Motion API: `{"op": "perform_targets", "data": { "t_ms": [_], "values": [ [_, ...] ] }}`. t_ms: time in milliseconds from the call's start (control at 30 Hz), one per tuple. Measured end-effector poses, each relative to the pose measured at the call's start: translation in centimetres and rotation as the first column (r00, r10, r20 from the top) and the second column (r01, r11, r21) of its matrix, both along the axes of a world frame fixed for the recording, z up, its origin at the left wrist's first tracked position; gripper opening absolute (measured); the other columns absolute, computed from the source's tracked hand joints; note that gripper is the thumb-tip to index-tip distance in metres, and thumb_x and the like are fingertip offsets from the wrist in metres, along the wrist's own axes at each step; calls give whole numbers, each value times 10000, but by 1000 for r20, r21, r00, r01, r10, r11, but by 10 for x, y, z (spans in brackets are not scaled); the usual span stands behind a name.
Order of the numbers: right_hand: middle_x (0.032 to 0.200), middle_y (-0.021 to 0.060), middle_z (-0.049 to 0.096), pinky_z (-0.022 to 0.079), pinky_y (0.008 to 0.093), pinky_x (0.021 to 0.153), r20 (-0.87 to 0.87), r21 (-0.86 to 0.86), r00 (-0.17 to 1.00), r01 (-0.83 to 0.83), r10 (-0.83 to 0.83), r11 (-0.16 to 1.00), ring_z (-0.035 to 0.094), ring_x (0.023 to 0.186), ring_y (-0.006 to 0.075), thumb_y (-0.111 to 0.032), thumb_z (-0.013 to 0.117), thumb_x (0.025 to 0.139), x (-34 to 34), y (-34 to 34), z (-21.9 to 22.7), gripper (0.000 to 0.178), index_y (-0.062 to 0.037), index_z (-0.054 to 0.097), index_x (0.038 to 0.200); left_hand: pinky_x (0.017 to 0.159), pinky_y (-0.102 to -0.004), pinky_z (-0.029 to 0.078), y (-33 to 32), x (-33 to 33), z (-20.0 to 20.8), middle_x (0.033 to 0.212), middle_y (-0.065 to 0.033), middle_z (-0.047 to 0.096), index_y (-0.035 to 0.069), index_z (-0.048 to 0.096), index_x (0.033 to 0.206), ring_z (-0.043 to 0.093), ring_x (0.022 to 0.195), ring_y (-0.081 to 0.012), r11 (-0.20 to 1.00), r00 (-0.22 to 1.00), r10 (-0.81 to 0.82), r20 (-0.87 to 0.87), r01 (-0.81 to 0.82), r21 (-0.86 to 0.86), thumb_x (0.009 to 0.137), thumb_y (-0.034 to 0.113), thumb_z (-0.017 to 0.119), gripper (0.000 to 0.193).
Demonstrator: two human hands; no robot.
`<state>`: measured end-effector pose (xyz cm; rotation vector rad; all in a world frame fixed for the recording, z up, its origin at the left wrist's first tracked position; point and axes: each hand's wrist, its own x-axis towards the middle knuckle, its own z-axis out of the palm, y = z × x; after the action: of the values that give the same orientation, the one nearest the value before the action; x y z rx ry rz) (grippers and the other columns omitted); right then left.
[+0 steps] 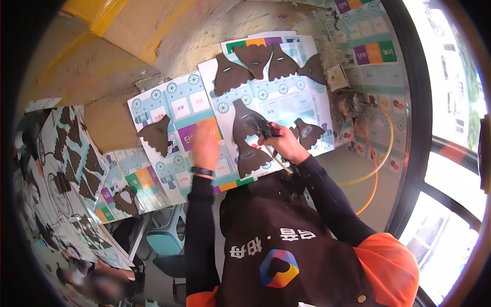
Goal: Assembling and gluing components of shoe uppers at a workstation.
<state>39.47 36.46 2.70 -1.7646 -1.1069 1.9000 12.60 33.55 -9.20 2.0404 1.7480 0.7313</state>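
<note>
My right hand [287,146] is closed around a black spray gun [262,126] with a pale hose running off it. The spray gun's front end lies over a dark brown scalloped cut-out [240,115] with a narrow slot, hiding part of it. Just below is another brown piece [254,159], and to the right of my hand a third brown piece [309,134]. My left hand [206,148], with a dark band at the wrist, hovers over the printed sheet; its fingers are smeared by motion. Nearest to it on the left lies a brown cut-out [155,135].
Several brown pieces [258,60] line the far edge of the printed sheets [174,102]. A crusted metal fitting [350,104] with yellow and orange hoses [391,138] stands at right. Cardboard boxes [148,30] are behind. At left are more pieces [82,158], a teal stool [166,233] and another person [99,281].
</note>
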Motion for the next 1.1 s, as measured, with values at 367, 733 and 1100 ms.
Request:
{"op": "perform_targets", "data": {
  "t_ms": [367, 733, 1100],
  "values": [
    [966, 35, 715, 549, 266, 550, 40, 78, 967, 247, -250, 966, 641, 832, 108, -58, 601, 818, 144, -38, 88, 382, -38, 633, 1198, 960, -494, 477, 90, -156, 27, 1173, -231, 639, 18, 629, 1116, 581, 1148, -399, 761, 824, 60, -563, -403, -509, 621, 355, 949, 679],
    [960, 56, 707, 569, 284, 562, -102, 21, 938, 334, -331, 942, 648, 793, 132, -40, 592, 827, 268, 7, 82, 367, -10, 619, 1192, 853, -330, 532, 75, 102, 93, 1066, -115, 712, -32, 635, 1159, 677, 959, -180, 793, 704, 581, 407, -377, -479, 943, 185, 730, 321],
    [830, 82, 690, 545, 330, 540, 3, 47, 977, 212, -212, 976, 646, 603, 179, -74, 605, 806, 280, 63, 32, 298, -11, 628, 1096, 966, -453, 468, 88, 351, 49, 1173, -165, 620, 2, 626, 1226, 568, 1141, -367, 980, 983, 163, -87, -171, -98, 871, 40, 627, 358]
  ]
}}
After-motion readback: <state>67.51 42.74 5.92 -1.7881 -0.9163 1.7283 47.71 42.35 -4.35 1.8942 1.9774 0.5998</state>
